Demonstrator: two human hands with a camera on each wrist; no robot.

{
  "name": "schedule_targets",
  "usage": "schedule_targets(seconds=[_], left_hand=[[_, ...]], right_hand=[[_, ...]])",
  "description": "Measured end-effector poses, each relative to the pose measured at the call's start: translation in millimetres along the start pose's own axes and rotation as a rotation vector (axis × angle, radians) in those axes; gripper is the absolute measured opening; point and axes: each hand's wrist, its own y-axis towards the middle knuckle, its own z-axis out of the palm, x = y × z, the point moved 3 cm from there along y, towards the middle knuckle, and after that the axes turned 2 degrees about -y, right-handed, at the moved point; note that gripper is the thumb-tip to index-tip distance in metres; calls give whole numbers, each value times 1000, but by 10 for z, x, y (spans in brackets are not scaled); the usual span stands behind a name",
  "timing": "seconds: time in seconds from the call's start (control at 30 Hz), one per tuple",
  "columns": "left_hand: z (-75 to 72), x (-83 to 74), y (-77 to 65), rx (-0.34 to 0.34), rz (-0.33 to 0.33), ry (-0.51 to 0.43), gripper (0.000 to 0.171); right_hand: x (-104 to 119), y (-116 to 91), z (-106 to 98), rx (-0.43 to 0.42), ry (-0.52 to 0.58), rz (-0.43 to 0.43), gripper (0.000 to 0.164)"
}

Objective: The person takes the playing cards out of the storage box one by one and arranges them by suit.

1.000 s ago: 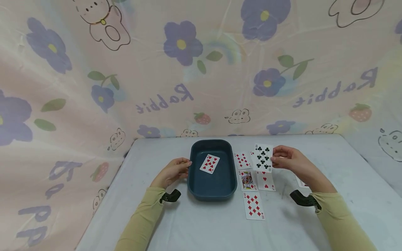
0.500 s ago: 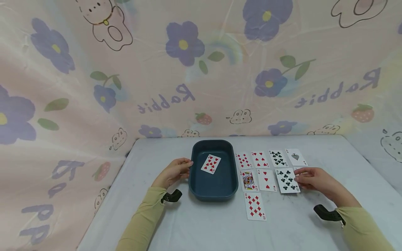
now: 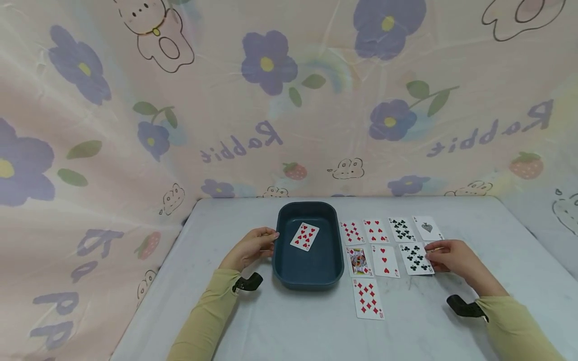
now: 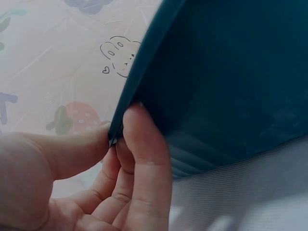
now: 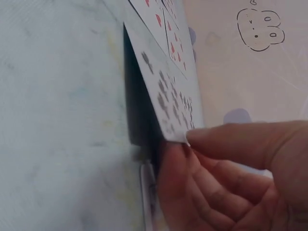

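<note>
My left hand (image 3: 250,249) pinches the left rim of a dark blue tray (image 3: 308,287); in the left wrist view the thumb (image 4: 79,156) lies outside the wall and a finger (image 4: 147,144) inside. One hearts card (image 3: 304,236) lies face up in the tray. Between thumb and fingers my right hand (image 3: 458,260) holds the right edge of an eight of clubs (image 3: 416,259). That card is tilted close over the table in the right wrist view, its far edge low. Beneath the fingers shows the white edge of another card (image 5: 146,197), mostly hidden.
Right of the tray, face-up cards lie in rows: a diamonds card (image 3: 352,232), a hearts card (image 3: 375,231), a clubs card (image 3: 401,229), an ace of spades (image 3: 427,227), a king (image 3: 358,261), a three of hearts (image 3: 385,261) and a diamonds card (image 3: 368,299) nearest me.
The right hand has carried the eight of clubs from over the back row rightward and nearer me, then lowered it beside the three of hearts. My left hand stays on the tray rim.
</note>
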Motion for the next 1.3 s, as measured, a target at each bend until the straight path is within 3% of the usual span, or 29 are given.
schedule_targets(seconds=[0.33, 0.5, 0.63, 0.87, 1.03, 1.13, 1.3], left_hand=[[-2, -5, -33, -2, 14, 2, 25], [-9, -2, -33, -6, 13, -8, 22], [0, -9, -37, -6, 8, -9, 22], [2, -42, -39, -3, 12, -17, 20], [-2, -46, -47, 8, 7, -36, 19], [7, -33, -37, 19, 13, -37, 20], [22, -2, -17, 25, 17, -35, 20]], right_hand=[[179, -98, 10, -76, -96, -8, 43], [498, -206, 24, -202, -225, -138, 42], [862, -242, 42, -239, -198, -244, 42], [1528, -208, 102, -35, 123, -348, 47], [1958, -122, 347, 181, 334, -398, 49], [2145, -46, 571, 319, 436, -393, 49], [2273, 147, 977, 449, 592, -277, 49]])
